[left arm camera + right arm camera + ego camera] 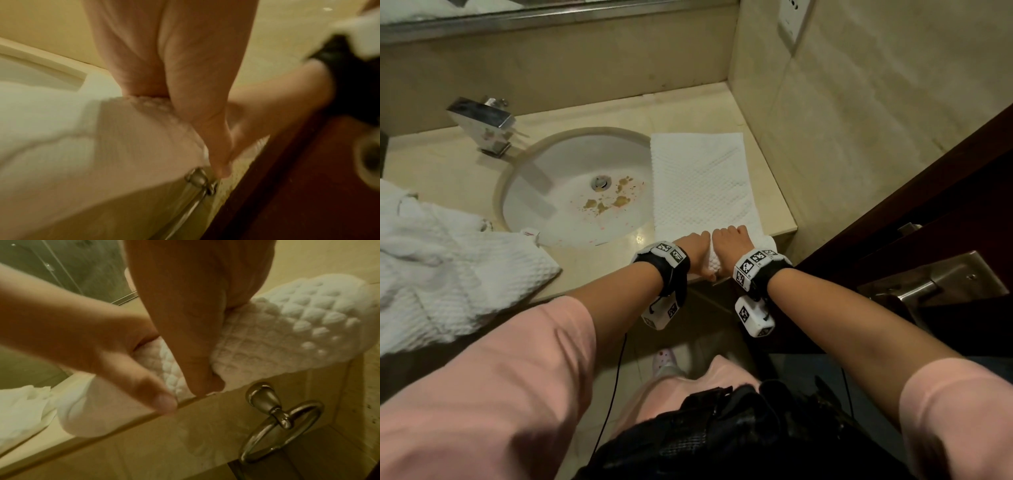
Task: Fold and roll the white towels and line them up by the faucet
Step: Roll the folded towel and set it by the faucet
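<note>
1. A white waffle-textured folded towel (702,181) lies as a long strip on the beige stone tabletop (599,113), right of the round white sink (544,192); its near end is rolled at the tabletop's near edge.
2. The left hand (697,251) and right hand (729,240) sit side by side, fingers curled round the roll (287,324).
3. A crumpled white towel heap (441,267) lies at near left, cut off by the frame; the square chrome faucet (482,123) stands far left.
4. The fingertips are hidden from the head view; the left wrist view is blurred.
</note>
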